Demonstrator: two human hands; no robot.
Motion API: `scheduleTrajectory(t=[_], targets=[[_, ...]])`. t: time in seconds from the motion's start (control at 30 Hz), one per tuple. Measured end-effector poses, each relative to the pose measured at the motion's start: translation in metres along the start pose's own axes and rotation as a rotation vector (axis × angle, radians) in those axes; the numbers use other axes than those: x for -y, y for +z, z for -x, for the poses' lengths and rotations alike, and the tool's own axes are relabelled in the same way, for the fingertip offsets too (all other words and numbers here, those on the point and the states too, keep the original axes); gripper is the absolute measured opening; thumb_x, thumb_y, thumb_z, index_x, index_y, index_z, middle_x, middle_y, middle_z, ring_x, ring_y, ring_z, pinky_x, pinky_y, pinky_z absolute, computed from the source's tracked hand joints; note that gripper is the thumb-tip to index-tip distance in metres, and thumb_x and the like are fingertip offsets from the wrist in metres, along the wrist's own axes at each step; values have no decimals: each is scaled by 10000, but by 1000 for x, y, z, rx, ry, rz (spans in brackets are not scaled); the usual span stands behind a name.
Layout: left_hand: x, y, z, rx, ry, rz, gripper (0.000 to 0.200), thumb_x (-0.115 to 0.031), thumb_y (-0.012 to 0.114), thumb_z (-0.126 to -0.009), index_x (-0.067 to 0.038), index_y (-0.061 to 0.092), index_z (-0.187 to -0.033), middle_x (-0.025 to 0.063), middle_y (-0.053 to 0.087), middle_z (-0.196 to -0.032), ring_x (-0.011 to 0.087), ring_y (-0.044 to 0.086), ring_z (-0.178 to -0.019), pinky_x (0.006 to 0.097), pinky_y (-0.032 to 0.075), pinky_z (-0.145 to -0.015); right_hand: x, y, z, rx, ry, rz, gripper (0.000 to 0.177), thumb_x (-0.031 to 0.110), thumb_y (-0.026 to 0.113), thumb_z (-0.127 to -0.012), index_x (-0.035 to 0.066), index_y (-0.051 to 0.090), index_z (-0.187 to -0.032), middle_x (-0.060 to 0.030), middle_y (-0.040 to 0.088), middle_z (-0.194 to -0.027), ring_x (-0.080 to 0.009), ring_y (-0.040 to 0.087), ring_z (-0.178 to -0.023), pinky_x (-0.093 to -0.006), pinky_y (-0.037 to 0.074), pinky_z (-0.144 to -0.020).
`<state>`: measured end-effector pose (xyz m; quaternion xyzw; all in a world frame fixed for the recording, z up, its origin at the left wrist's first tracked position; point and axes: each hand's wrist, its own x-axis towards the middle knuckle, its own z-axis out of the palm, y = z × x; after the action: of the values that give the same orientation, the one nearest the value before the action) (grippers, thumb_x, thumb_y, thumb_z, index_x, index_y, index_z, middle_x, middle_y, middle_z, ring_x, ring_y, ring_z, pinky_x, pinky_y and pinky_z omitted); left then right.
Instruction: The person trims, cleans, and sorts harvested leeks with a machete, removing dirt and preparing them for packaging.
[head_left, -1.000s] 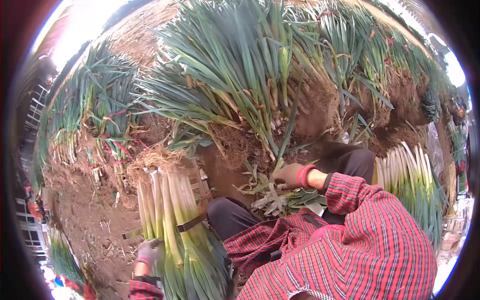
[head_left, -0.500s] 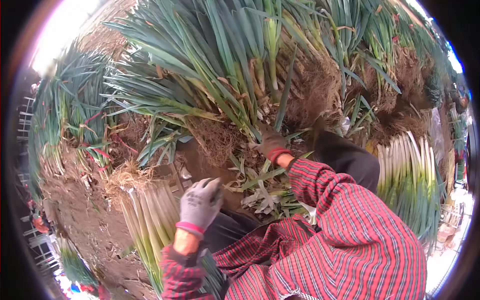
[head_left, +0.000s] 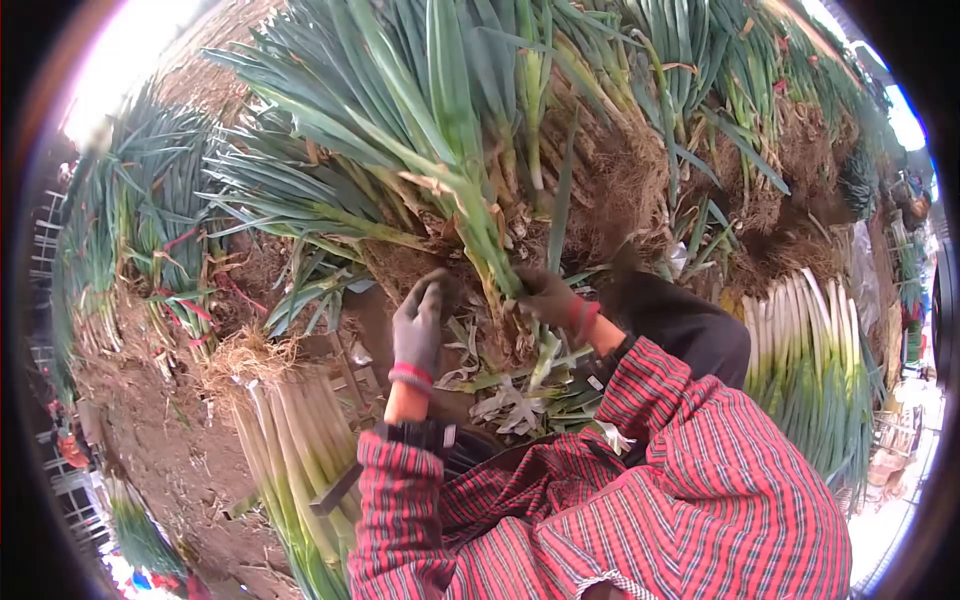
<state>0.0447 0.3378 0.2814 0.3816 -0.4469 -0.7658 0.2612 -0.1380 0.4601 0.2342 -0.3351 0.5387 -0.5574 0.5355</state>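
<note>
green onion (head_left: 481, 228) stands leaves-up before you, its lower stalk clasped in your right grip (head_left: 550, 298); your left grip (head_left: 418, 328) is raised near it, fingers bent, spread or pressed together i cannot tell; leaf scraps (head_left: 515, 405) lie below, a bundle of pale stalks (head_left: 295, 430) to your left

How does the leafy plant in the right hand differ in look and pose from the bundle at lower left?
The held plant has brown, dried skin near its base; the bundle shows pale, cleaner stems. The held plant's leaves point away from the person, while the bundle's point toward them. Both have green leaves.
</note>
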Motion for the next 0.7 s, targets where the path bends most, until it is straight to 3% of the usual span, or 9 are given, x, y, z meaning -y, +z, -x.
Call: scheduleTrajectory(t=[0.2,0.23,0.33,0.43,0.57,0.6,0.63,0.67,0.7], targets=[[-41,62,-23,194,113,100,228,9,555,-899,-31,558,-1124,23,643,-963,95,615,-818,238,513,-692,48,19,24,-30,-263,357,446,74,717,-833,43,554,-1247,-12,605,-1011,-92,552,-909,-251,461,-817],[-39,61,-30,146,97,100,322,73,541,-871,-32,528,-1175,17,633,-906,86,598,-761,219,502,-645,69,20,27,-134,-464,835,407,112,742,-804,36,598,-1178,-83,631,-989,-196,608,-856,-290,485,-796],[-34,64,-36,-51,251,-61,267,32,578,-851,-4,573,-1115,64,647,-883,113,590,-676,245,491,-574,87,34,35,-321,-558,827,343,109,735,-792,32,629,-1108,-141,629,-996,-278,617,-832,-321,500,-759],[-36,57,-37,-225,329,-351,243,-70,651,-831,20,601,-1050,79,645,-802,134,594,-664,275,495,-574,84,44,41,-433,-615,608,237,86,703,-839,27,639,-1060,-79,645,-940,-166,617,-819,-294,496,-717],[-86,48,-24,-116,329,-1963,192,-201,593,-874,-173,720,-1016,62,703,-1041,260,672,-965,391,530,-825,72,39,58,-344,-488,-22,128,59,613,-928,14,642,-1045,14,645,-929,-67,573,-832,-231,481,-706],[-96,51,-24,-191,219,-1990,208,-229,594,-874,-167,716,-1031,84,696,-1072,266,674,-978,383,532,-821,78,38,70,-271,-473,-136,125,56,600,-939,10,641,-1047,27,643,-924,-62,570,-824,-224,480,-700],[-76,29,-54,-342,299,-1219,312,-292,679,-832,-102,657,-1079,109,684,-1016,238,662,-914,391,527,-743,62,30,80,-156,-411,47,182,76,607,-932,64,631,-1112,-33,657,-905,-108,585,-780,-249,491,-690],[-67,10,-76,-436,295,-920,362,-294,722,-805,-70,642,-1079,102,676,-983,223,646,-858,385,521,-707,46,22,89,-36,-370,238,253,97,613,-925,117,622,-1177,-93,671,-886,-153,601,-735,-273,501,-681],[-69,-3,-93,-500,255,-732,420,-296,765,-779,-38,626,-1080,95,668,-950,209,631,-802,378,515,-670,37,18,109,10,-366,949,306,95,595,-926,166,608,-1224,-151,671,-888,-197,603,-705,-304,512,-682]])
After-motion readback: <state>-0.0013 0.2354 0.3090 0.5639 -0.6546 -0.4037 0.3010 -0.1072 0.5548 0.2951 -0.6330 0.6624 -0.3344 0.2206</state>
